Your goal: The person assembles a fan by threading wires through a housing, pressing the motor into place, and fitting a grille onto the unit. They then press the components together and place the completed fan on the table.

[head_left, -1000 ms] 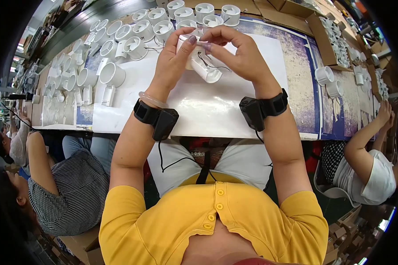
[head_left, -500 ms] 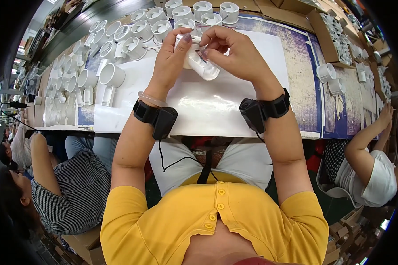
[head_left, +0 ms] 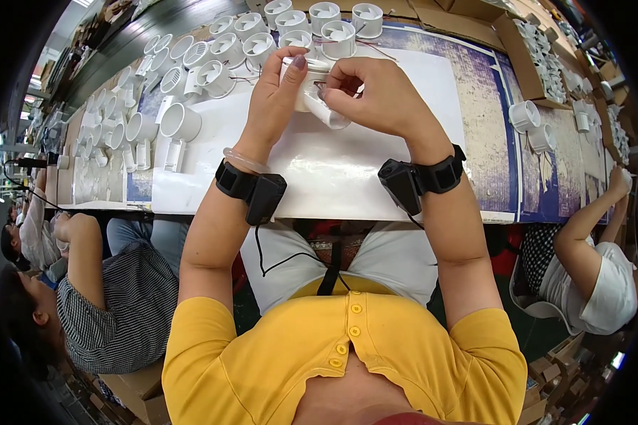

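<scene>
Over the white sheet (head_left: 347,170), my left hand (head_left: 269,106) grips a white plastic fan housing (head_left: 326,115), thumb on its near side and fingers round its far side. A trough-like arm of the housing slants down toward me and to the right. My right hand (head_left: 379,92) is closed at the joint of this arm, thumb and forefinger pinching thin dark wires (head_left: 320,85). The fingertips partly cover the wires, so their ends are hidden. Just beyond my hands stand several round white housings with fan blades (head_left: 338,37), some with thin leads.
White cups with side arms (head_left: 181,122) crowd the left side of the table. Two white cylinders (head_left: 524,116) lie to the right, near a cardboard box (head_left: 521,64) of white parts. Co-workers sit on the left (head_left: 113,304) and right (head_left: 595,283).
My right hand has moved slightly left and closer to the housing, its fingers drawn in tighter at the wires. The housing's arm is now more covered. The left hand keeps its hold.
</scene>
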Tool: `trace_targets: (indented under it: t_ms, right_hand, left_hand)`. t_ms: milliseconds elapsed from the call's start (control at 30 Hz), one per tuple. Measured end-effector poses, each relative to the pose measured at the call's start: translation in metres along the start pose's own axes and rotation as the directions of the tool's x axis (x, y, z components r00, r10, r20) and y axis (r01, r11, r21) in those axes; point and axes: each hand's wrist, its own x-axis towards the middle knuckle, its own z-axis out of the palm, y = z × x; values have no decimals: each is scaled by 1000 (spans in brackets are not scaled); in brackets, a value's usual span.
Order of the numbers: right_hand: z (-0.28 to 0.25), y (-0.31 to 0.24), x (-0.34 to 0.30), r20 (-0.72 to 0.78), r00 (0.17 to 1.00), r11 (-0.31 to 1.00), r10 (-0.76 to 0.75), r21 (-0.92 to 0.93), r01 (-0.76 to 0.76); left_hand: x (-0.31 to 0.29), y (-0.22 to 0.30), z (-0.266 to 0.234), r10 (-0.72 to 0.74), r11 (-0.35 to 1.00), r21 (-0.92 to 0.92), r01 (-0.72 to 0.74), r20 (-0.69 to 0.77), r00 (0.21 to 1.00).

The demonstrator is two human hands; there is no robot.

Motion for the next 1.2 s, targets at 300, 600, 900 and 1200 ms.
trace_targets:
  t_ms: [300, 600, 900, 1200]
  right_hand:
    - [5, 20, 5, -112, 990, 996, -88, 0, 89]
    - [-1, 10, 9, 65, 978, 769, 197, 608, -195]
    - [-3, 19, 7, -48, 994, 882, 100, 467, -66]
    - [0, 21, 9, 55, 980, 694, 192, 699, -175]
  left_hand:
    - [2, -7, -3, -55, 997, 48, 54, 9, 998]
    - [-2, -3, -4, 109, 993, 6, -115, 270, 957]
    - [-5, 7, 1, 247, 817, 447, -365, 300, 921]
    - [-4, 5, 3, 442, 684, 507, -525, 285, 851]
